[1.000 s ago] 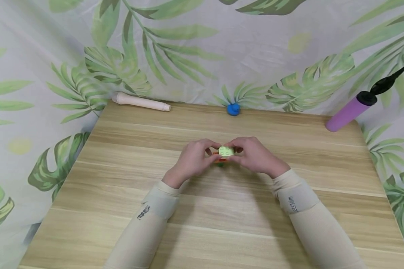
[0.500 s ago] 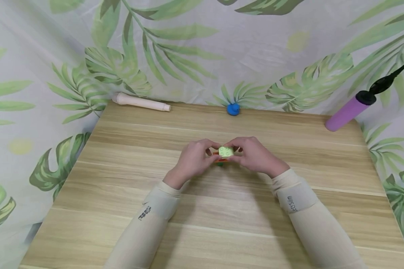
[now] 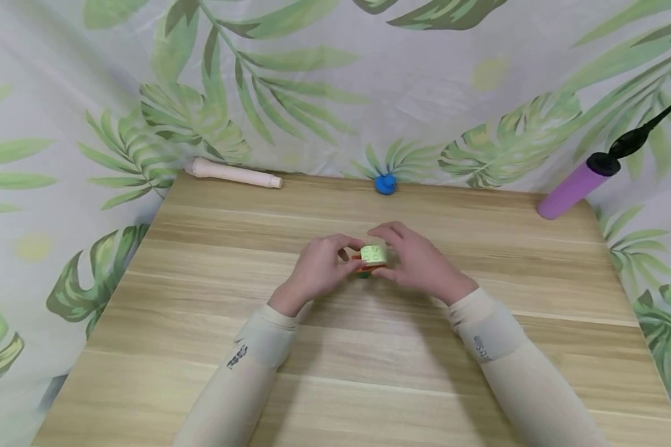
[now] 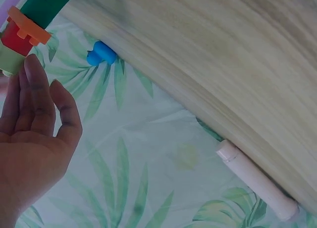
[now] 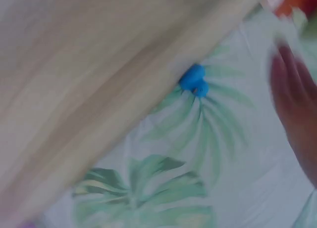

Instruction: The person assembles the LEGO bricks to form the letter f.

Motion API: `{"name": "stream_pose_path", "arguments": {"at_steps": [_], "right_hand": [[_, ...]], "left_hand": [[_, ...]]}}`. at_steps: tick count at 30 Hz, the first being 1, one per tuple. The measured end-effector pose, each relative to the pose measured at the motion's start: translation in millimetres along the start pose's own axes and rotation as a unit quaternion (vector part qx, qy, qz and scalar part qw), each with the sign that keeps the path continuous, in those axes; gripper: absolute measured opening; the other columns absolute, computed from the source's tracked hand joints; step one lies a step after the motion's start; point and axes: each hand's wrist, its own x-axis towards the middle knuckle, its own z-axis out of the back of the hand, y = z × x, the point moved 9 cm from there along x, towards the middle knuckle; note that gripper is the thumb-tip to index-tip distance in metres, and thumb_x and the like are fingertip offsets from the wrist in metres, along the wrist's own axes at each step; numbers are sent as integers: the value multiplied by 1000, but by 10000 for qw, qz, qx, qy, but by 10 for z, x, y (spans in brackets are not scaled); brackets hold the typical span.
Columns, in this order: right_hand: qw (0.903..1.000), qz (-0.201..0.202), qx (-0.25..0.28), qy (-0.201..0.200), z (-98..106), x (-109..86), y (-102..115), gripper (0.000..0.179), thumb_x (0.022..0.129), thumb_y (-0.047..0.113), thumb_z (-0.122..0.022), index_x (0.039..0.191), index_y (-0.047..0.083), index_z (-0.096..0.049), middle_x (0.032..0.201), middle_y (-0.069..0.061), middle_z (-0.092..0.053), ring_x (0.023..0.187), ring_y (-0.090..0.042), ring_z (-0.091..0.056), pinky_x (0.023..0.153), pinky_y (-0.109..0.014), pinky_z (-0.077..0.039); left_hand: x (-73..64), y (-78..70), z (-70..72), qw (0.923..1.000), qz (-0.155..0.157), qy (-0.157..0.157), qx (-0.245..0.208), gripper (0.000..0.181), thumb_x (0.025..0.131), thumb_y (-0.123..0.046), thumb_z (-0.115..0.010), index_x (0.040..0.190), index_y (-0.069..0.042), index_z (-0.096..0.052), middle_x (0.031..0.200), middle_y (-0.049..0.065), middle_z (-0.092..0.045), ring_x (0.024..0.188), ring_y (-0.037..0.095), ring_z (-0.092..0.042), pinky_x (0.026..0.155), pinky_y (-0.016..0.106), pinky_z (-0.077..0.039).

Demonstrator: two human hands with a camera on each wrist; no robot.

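Observation:
A small stack of toy building bricks stands near the middle of the table, with a pale green studded brick (image 3: 373, 254) on top. Below it, the left wrist view shows a red brick (image 4: 16, 38), an orange piece (image 4: 30, 26) and a dark green brick (image 4: 47, 8) at the bottom. My left hand (image 3: 320, 267) pinches the pale green brick from its left side, fingers behind and thumb in front. On the other side, my right hand (image 3: 422, 261) is spread, its thumb and fingers apart from the brick; it is blurred in the right wrist view.
A blue toy duck (image 3: 385, 184) sits at the table's back edge. Back left lies a pale pink microphone (image 3: 235, 174); back right stands a purple hand pump (image 3: 573, 189) with a black nozzle. Leaf-printed cloth (image 3: 313, 112) hangs behind the wooden table (image 3: 369, 391).
My right hand has let go of the pale green brick, its thumb and fingers spreading apart. The left hand keeps its place at the stack.

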Motion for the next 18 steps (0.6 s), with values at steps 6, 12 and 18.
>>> {"name": "stream_pose_path", "arguments": {"at_steps": [6, 12, 18], "right_hand": [[9561, 1646, -2178, -1063, -149, -112, 269, 47, 93, 16, -82, 134, 10, -58, 136, -20, -61, 114, -39, -68, 93, -47, -61], [9447, 1827, -2402, -1286, -245, -93, 231, 31, 100, 10, -72, 126, 6, -57, 126, -18, -62, 110, -35, -67, 90, -42, -62], [9976, 176, -634, -223, -191, 77, -216, 58, 91, 18, -80, 142, 3, -56, 137, -20, -60, 118, -35, -65, 100, -49, -58]], "left_hand": [[16, 22, 27, 10000, 5, -86, -30, 30, 97, -25, -81, 123, -11, -78, 121, 3, -78, 90, 16, -74, 77, 33, -57], [93, 69, 24, 9994, 208, -89, -246, 32, 99, -25, -78, 126, -9, -76, 121, 4, -78, 89, 16, -74, 78, 33, -59], [173, 164, -85, 9980, 624, 44, -98, 40, 99, -30, -77, 132, -9, -70, 121, 6, -77, 97, 20, -77, 86, 39, -61]]}}
